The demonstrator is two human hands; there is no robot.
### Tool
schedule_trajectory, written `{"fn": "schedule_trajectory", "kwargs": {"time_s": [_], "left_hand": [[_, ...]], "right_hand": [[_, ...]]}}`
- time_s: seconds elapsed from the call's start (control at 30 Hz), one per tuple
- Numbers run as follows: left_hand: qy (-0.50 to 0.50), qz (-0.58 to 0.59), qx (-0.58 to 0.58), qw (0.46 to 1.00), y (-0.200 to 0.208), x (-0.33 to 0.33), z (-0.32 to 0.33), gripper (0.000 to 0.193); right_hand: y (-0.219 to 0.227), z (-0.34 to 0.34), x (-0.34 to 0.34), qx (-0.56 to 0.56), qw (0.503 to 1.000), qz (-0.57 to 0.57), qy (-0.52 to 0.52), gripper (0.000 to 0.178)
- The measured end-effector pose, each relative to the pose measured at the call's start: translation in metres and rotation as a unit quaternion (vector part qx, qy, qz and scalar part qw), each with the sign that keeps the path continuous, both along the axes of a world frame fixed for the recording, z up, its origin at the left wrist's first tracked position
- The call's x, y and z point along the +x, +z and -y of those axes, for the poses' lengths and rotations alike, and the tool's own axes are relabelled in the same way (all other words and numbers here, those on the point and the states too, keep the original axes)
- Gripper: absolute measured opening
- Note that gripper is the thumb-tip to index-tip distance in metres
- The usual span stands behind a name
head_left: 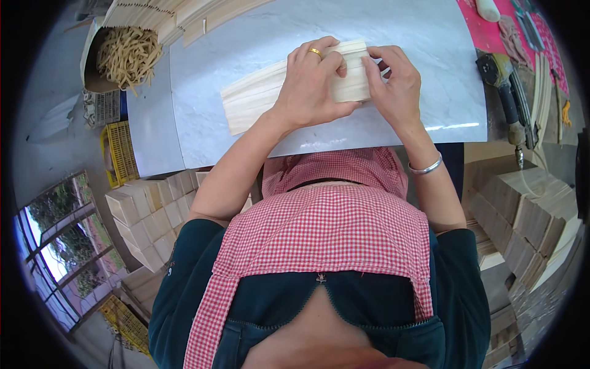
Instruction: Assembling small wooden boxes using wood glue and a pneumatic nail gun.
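From my end of the feed, I see the pale wood strips (255, 96) lying flat in a long, low bundle on the grey table (433, 29), slanting a little, one end toward the left and the other under the hands. I'd judge them light and fairly stiff lengthwise, but thin enough to split at the edges — and, being loose-looking, likely to slide over one another if squeezed unevenly. The safest hold, I think, is across the width, near an end, pressing both long sides together. The left hand (314, 83) grasps them much that way: palm over the top, thumb along the near side, fingers toward the far side. The right hand (396, 83) is at the right end, thumb and fingertips touching it — I can't tell whether they pinch. Most of the bundle's length reaches out leftward, beyond the left hand.
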State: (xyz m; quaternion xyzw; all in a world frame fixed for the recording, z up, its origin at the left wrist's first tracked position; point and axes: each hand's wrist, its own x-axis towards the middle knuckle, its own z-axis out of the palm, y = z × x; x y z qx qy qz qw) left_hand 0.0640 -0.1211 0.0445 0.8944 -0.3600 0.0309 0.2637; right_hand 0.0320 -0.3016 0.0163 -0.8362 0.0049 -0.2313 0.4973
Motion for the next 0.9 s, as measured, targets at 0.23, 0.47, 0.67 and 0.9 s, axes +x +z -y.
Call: {"fn": "schedule_trajectory", "kwargs": {"time_s": [0.23, 0.47, 0.67, 0.9], "left_hand": [[0.002, -0.027, -0.013, 1.000, 0.000, 0.003, 0.002, 0.050], [-0.008, -0.016, -0.004, 1.000, 0.001, 0.003, 0.004, 0.048], [-0.009, -0.009, -0.009, 1.000, 0.000, 0.001, 0.004, 0.048], [-0.007, -0.003, -0.001, 1.000, 0.001, 0.000, 0.004, 0.052]], "right_hand": [[0.010, 0.029, -0.029, 0.076, 0.994, -0.045, 0.063, 0.017], [0.025, 0.035, -0.053, -0.108, 0.984, -0.109, 0.093, 0.013], [0.029, 0.030, -0.050, -0.156, 0.979, -0.104, 0.075, 0.005], [0.032, 0.031, -0.048, -0.152, 0.977, -0.124, 0.090, 0.004]]}}
